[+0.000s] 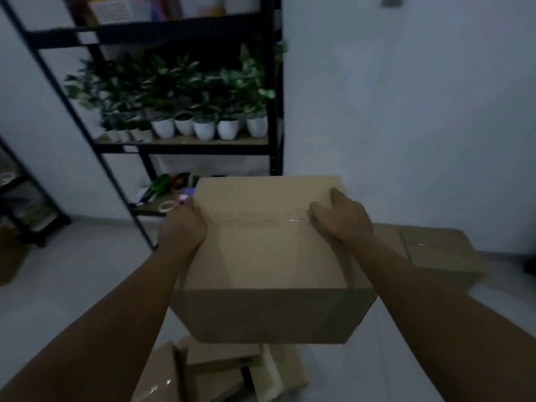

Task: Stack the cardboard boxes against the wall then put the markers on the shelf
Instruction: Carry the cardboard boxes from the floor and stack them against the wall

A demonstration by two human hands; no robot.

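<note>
Head view showed a taped brown cardboard box (269, 256) held aloft before the white wall (406, 111), left hand (182, 224) and right hand (342, 219) with fingers curled over its opposite top edges; it seemed light, stiff, best gripped there.

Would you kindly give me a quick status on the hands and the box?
Left hand and right hand gripping cardboard box, held off the floor. Boxes against wall lie ahead right. More boxes on floor underfoot.
</note>
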